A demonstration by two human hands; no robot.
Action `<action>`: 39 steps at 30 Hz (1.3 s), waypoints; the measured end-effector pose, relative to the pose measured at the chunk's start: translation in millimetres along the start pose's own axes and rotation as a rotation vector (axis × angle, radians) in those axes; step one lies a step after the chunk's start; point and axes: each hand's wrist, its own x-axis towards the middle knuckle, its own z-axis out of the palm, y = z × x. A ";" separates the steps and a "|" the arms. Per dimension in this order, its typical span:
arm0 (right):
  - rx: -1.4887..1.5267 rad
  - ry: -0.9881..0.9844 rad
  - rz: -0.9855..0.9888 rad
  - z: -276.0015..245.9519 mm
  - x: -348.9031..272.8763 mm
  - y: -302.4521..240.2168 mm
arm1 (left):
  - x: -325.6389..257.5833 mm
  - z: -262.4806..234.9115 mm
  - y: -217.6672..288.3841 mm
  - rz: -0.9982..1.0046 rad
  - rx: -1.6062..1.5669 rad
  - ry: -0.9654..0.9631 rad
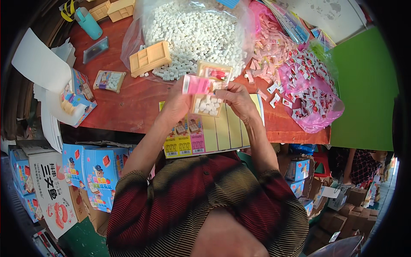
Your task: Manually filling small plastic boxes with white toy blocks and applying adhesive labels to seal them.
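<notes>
Broadly, a red bench [124,107] stretches across, blue cartons [100,167] stacked below its near edge. Over it, both forearms [147,139] angle inward: the right hand's [239,101] grip pinches a tray [206,114] of white pieces [208,103]; the left hand's [177,105], behind a pink card [197,85], I cannot tell.

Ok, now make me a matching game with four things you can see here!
Things:
1. Bottle
2. Big flat board
3. Small red-and-white packets
4. Tray with white pieces in it, held up

Clues:
A. Between the left hand and the right hand
B. Mostly on a pink bag, with a few lying loose
C. Teal, on the far left part of the red table
D. Bright green all over

Right pairs: 1-C, 2-D, 3-B, 4-A
</notes>
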 end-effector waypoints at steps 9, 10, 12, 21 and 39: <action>-0.165 0.215 -0.183 10.7 -3.7 8.5 | -17.9 21.9 -10.2 0.865 1.510 0.492; -0.164 0.207 -0.183 17.2 -6.3 7.6 | -16.7 19.2 -14.3 0.867 1.513 0.500; -0.148 0.192 -0.231 27.1 -11.9 4.5 | -14.2 16.8 -18.0 0.829 1.493 0.464; -0.123 -0.111 -0.249 14.3 -11.5 -4.2 | -26.4 14.2 10.8 0.190 0.652 0.017; -0.193 -0.070 -0.165 53.1 18.3 17.0 | -43.0 -16.9 10.4 0.223 0.813 0.286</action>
